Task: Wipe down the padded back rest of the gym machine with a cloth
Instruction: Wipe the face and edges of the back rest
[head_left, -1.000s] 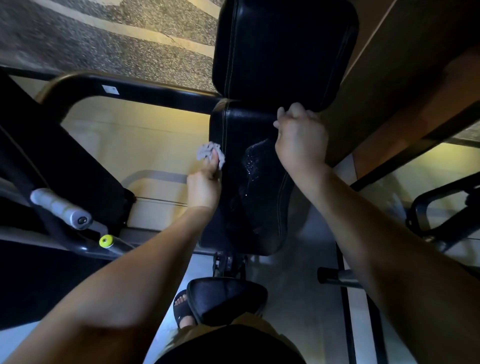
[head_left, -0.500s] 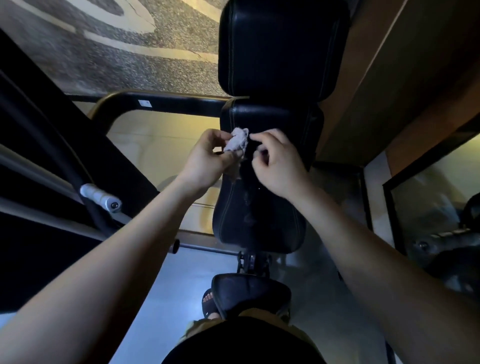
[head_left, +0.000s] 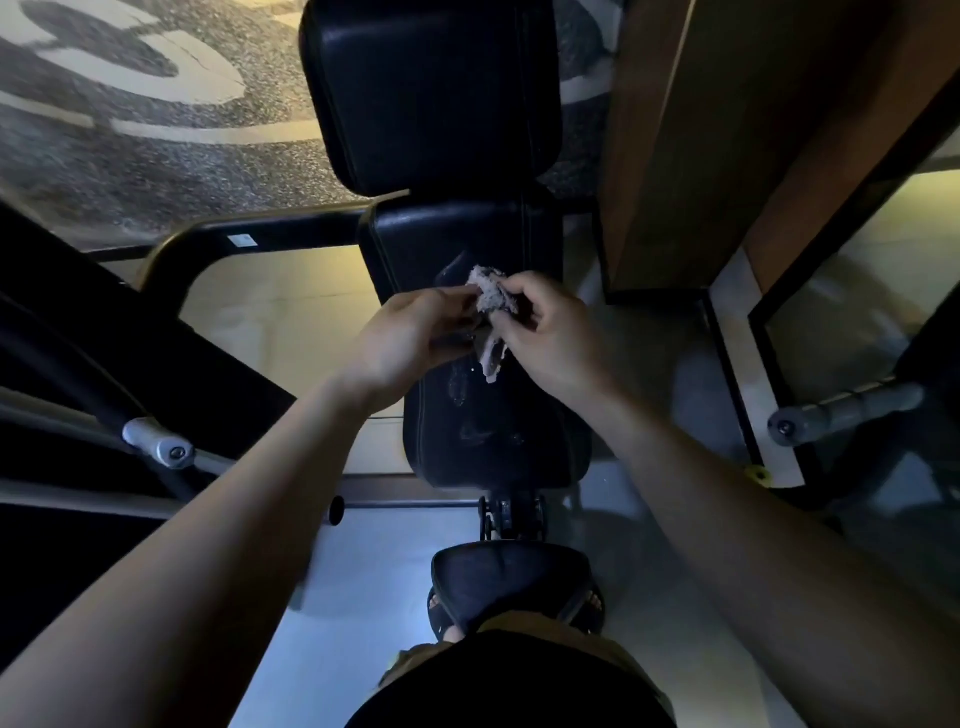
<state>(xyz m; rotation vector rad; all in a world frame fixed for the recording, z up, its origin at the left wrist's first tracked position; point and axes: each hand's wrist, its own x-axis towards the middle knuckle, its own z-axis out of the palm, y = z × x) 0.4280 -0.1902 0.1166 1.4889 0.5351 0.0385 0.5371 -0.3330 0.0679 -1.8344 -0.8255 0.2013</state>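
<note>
The black padded back rest (head_left: 488, 431) runs down the middle of the view, with wet streaks on its surface. A separate black head pad (head_left: 431, 93) sits above it. A small crumpled grey-white cloth (head_left: 488, 312) hangs between both hands in front of the upper back rest. My left hand (head_left: 410, 332) pinches its left side. My right hand (head_left: 550, 332) grips its right side with thumb and fingers. The cloth's lower end dangles just above the pad.
The black seat pad (head_left: 511, 582) lies below the back rest, with sandalled feet beside it. Grey handle grips stick out at left (head_left: 156, 447) and right (head_left: 841, 410). A black frame tube (head_left: 260, 239) curves at upper left. A wooden panel (head_left: 727, 145) stands at upper right.
My left hand brought the cloth from the pad's left edge to the middle. My right hand left the pad's top and took hold of the cloth; both hands now sit lower.
</note>
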